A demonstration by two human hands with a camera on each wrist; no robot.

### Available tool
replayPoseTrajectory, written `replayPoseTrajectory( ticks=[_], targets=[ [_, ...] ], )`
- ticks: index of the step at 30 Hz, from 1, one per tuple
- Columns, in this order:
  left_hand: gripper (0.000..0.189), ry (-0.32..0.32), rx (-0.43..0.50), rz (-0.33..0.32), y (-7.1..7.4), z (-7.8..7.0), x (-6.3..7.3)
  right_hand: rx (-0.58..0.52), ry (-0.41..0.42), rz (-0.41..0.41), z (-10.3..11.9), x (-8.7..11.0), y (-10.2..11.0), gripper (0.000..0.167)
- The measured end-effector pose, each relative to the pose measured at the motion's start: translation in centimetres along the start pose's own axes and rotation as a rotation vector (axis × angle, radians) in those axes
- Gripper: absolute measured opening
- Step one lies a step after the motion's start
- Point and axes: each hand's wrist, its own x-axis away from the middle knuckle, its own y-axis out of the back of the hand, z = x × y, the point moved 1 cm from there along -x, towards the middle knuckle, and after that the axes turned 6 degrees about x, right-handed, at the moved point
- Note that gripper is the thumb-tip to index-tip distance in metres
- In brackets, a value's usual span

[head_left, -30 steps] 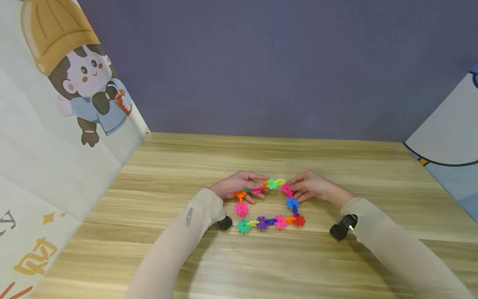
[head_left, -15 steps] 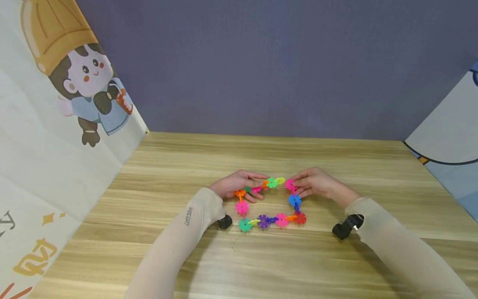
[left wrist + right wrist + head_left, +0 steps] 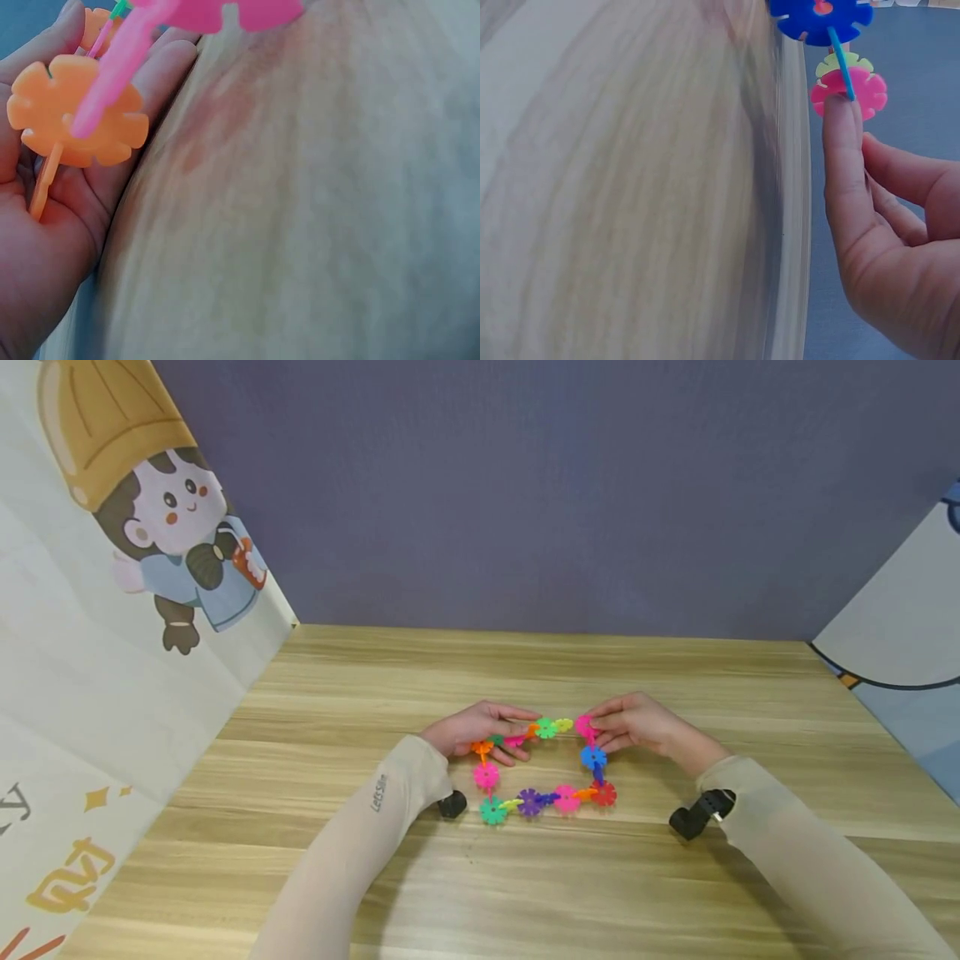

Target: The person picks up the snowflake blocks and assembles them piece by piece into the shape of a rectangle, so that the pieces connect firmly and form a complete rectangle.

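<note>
Notched plastic snowflake discs are linked into a closed, roughly rectangular loop, with a purple disc (image 3: pixel 530 802) and a teal disc (image 3: pixel 493 811) along its front side. At the back left my left hand (image 3: pixel 480 731) holds the loop, thumb and fingers around its back side near a green disc (image 3: pixel 546 727). An orange disc (image 3: pixel 79 111) sits over the palm in the left wrist view. My right hand (image 3: pixel 637 724) pinches the pink disc (image 3: pixel 585 726) at the back right corner. Below that corner hangs a blue disc (image 3: pixel 593 757), and a red disc (image 3: pixel 604 793) forms the front right corner.
The wood-grain table (image 3: pixel 570 893) spreads around the loop. Behind it rises a dark blue-grey panel (image 3: pixel 555 502). A white sheet with a cartoon figure (image 3: pixel 180 518) hangs at the left, and another printed sheet (image 3: pixel 900 618) stands at the right.
My right hand has shifted right and slightly away, carrying the pink corner disc. The right side of the loop has moved with it and straightened; my left hand stays in place.
</note>
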Motion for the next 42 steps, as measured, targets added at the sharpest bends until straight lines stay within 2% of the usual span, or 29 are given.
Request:
replayPoseTrajectory(
  ticks=[13, 27, 35, 42],
  targets=[
    [0.047, 0.015, 0.002, 0.007, -0.1, -0.1, -0.1, -0.017, -0.007, 0.002, 0.0, -0.4, -0.1, 0.043],
    [0.045, 0.032, 0.017, -0.016, -0.3, -0.2, -0.2, 0.023, -0.015, -0.021, 0.4, -0.5, -0.6, 0.041],
    [0.044, 0.041, 0.013, -0.014, -0.5, -0.3, 0.0, 0.079, 0.006, -0.086, 0.7, -0.5, -1.5, 0.039],
    [0.044, 0.041, -0.003, -0.004, -0.8, -0.5, 0.3, 0.138, -0.014, -0.087, 0.7, -0.3, -1.8, 0.039]
  ],
)
